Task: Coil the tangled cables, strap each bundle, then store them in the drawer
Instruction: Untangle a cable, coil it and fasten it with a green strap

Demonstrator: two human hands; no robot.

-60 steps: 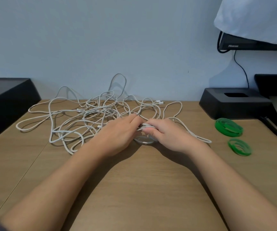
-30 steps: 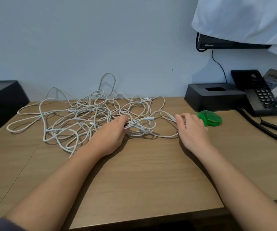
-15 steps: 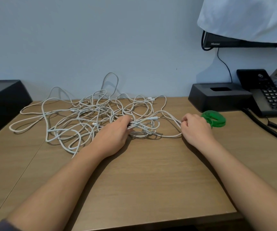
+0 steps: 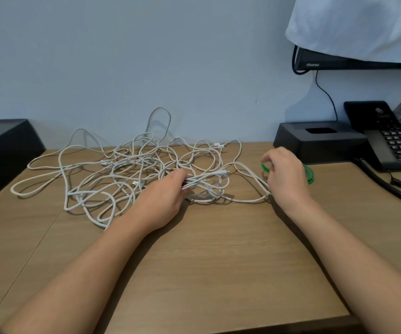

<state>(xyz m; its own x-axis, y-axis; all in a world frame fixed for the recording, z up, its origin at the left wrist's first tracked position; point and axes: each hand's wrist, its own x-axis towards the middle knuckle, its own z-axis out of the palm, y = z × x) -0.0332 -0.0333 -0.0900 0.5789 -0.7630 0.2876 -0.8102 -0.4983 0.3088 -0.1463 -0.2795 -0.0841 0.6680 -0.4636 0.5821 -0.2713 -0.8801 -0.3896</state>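
Right of cables (image 4: 127,169) — strap (image 4: 264,168), box (image 4: 320,145), telephone (image 4: 387,141)

Two hands (image 4: 157,201) (image 4: 287,179), one cable tangle (image 4: 132,174), one telephone (image 4: 387,138), one black box (image 4: 320,145).

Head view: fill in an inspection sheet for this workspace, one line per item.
Surface: wooden desk, seam at the left.
Job's things: white cables in a loose tangle, none strapped; green strap off the pile; drawer not seen.
Clutter: black slotted box, desk phone, black case at the left edge.
Hands: left hand grips gathered strands; right hand pinches the green strap.
Cables: black phone cord on the desk; black lead down the wall.
Surroundings: Hisense screen under a white cloth.
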